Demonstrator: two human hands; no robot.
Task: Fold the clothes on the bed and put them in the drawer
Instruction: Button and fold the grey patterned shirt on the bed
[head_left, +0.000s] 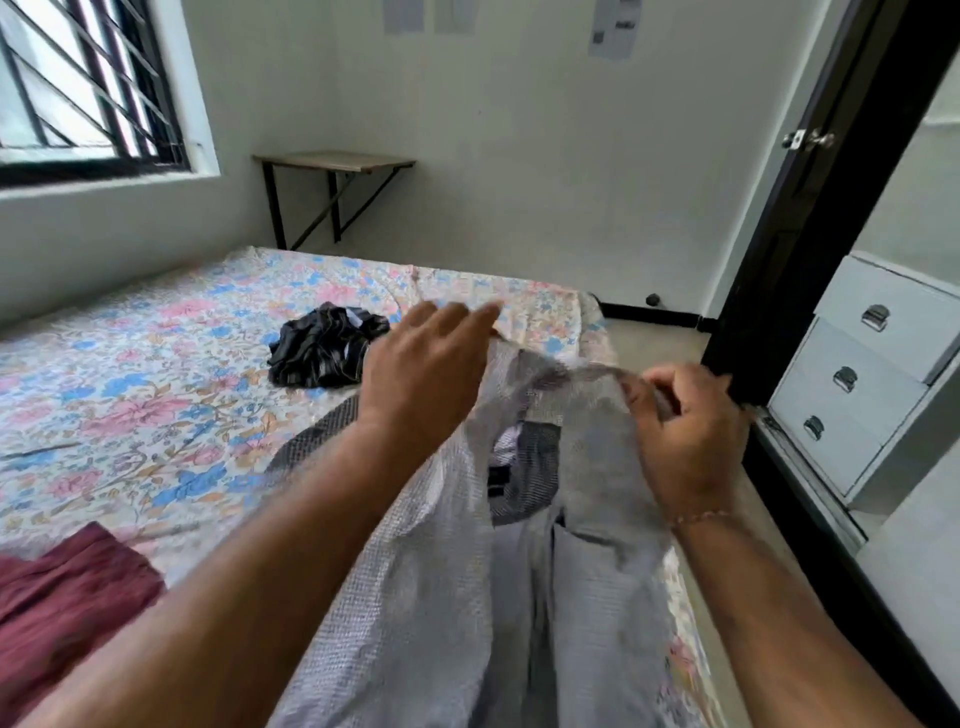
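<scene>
Right hand (685, 426) pinches grey shirt (587, 571); left hand (426, 374) outstretched.

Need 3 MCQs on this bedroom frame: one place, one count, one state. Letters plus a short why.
1. Where does the crumpled black striped garment lie?
A. on the floral bedsheet
B. on the wall-mounted wooden shelf
C. in a drawer

2. How many drawer fronts with metal handles show on the white drawer unit?
A. one
B. three
C. five

3. What is the right hand doing?
A. resting flat on the bed
B. pulling a drawer handle
C. pinching the grey checked shirt

Answers: 1 A, it sits mid-bed on the sheet. 2 B, three handles are stacked one above another. 3 C, its curled fingers grip the shirt's upper edge, while the left hand is open, fingers extended.
</scene>
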